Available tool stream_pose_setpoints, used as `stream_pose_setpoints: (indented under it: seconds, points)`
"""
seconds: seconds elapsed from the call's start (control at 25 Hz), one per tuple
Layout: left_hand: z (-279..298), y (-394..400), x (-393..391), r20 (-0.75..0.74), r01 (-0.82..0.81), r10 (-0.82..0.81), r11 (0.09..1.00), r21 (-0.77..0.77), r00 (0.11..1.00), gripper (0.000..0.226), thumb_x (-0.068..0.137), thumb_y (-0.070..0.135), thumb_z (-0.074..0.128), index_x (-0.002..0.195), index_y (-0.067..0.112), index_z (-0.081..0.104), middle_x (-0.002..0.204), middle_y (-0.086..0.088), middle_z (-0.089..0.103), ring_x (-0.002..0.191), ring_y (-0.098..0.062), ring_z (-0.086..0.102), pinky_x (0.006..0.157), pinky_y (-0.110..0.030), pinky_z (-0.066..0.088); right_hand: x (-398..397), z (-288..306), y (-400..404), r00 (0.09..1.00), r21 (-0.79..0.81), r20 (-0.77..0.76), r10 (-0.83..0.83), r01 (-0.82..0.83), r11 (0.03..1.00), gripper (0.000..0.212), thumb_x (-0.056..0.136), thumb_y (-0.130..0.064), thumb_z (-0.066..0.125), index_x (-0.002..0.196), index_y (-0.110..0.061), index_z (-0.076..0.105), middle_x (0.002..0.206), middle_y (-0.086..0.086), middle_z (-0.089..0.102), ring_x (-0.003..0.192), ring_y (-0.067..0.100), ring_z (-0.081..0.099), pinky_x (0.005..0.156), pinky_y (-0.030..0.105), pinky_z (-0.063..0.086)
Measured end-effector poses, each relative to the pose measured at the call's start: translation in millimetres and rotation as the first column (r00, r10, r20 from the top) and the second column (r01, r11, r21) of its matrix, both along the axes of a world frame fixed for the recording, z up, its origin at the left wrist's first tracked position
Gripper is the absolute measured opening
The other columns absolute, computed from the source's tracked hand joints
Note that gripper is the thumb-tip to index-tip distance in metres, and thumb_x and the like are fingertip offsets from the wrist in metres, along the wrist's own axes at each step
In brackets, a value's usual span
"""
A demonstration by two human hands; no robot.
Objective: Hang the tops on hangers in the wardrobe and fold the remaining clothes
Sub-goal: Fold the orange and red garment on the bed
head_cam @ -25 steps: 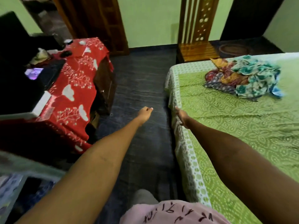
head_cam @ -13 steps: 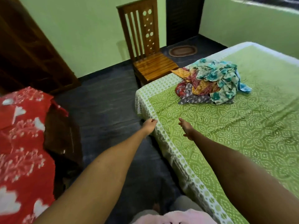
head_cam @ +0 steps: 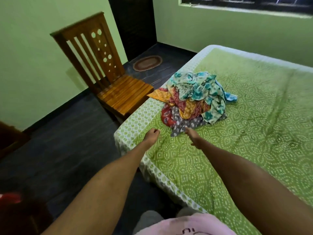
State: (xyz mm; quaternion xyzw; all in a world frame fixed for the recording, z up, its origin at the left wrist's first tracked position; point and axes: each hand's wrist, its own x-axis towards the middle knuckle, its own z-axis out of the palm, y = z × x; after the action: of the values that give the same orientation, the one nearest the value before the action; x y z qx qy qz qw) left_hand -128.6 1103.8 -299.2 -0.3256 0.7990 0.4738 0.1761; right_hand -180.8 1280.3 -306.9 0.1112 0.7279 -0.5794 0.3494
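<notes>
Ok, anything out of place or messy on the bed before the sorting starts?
Only the clothes pile: several printed garments lie crumpled in one heap near the bed corner by the wooden chair, none folded. The right hand reaches its near edge; the left hand is beside it.

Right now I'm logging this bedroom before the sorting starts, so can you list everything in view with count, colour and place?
pile of clothes: one heap, teal floral, orange, red and grey prints, on the bed near its corner
bed: one, green patterned sheet with a pale border, right side
chair: one, brown wood, slatted, on the floor beside the bed corner
rug: one, oval, brownish, on the dark floor by the dark doorway
window: one, dark frame, top right wall
red cloth: one, partly seen, bottom left edge
left hand: one, loosely curled, empty, over the sheet border
right hand: one, fingers extended, at the pile's grey edge; contact unclear
</notes>
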Motion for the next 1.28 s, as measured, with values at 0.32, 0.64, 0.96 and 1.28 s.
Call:
stream_pose_setpoints:
  seconds: [0.32,0.64,0.96,1.28]
  points:
    - [-36,-62,-156,0.046,0.167,-0.168,0.985,0.036,0.985,0.031,0.101,0.026,0.038,0.114,0.006,0.057,0.108,-0.009,0.058,0.094,-0.021,0.055,0.072,-0.027,0.038,-111,-25,-57,0.981,0.041,0.041,-0.188,0.186,0.982,0.050,0.103,-0.032,0.028,0.141,0.000,0.034,0.151,0.015,0.030,0.138,0.029,0.028,0.099,0.033,0.030]
    - [-70,-81,-289,0.102,0.279,-0.303,0.939,0.203,0.947,0.043,0.101,0.024,0.040,0.140,0.006,0.040,0.090,0.005,0.054,0.067,-0.003,0.042,0.043,-0.007,0.035,-193,-73,-82,0.843,0.178,0.177,-0.508,0.480,0.859,0.050,0.101,-0.035,0.036,0.138,-0.003,0.040,0.145,0.016,0.039,0.131,0.031,0.038,0.093,0.037,0.036]
    - [-185,-77,-356,0.314,-0.049,-0.071,0.932,0.359,0.947,0.039,0.098,0.026,0.045,0.133,0.007,0.049,0.129,-0.014,0.055,0.115,-0.029,0.053,0.100,-0.038,0.041,-329,-169,-70,0.765,0.262,0.087,-0.638,0.601,0.755,0.081,0.088,-0.015,0.063,0.147,-0.001,0.010,0.151,0.024,0.020,0.133,0.036,0.033,0.104,0.042,0.037]
    - [-216,-64,-382,0.437,-0.087,-0.133,0.890,0.448,0.890,0.052,0.097,0.044,0.039,0.138,0.012,0.043,0.144,-0.012,0.040,0.132,-0.031,0.038,0.113,-0.045,0.026,-356,-187,-103,0.627,0.278,0.070,-0.776,0.734,0.619,0.068,0.092,-0.026,0.057,0.145,-0.004,0.021,0.115,0.008,0.053,0.086,0.018,0.059,0.068,0.026,0.053]
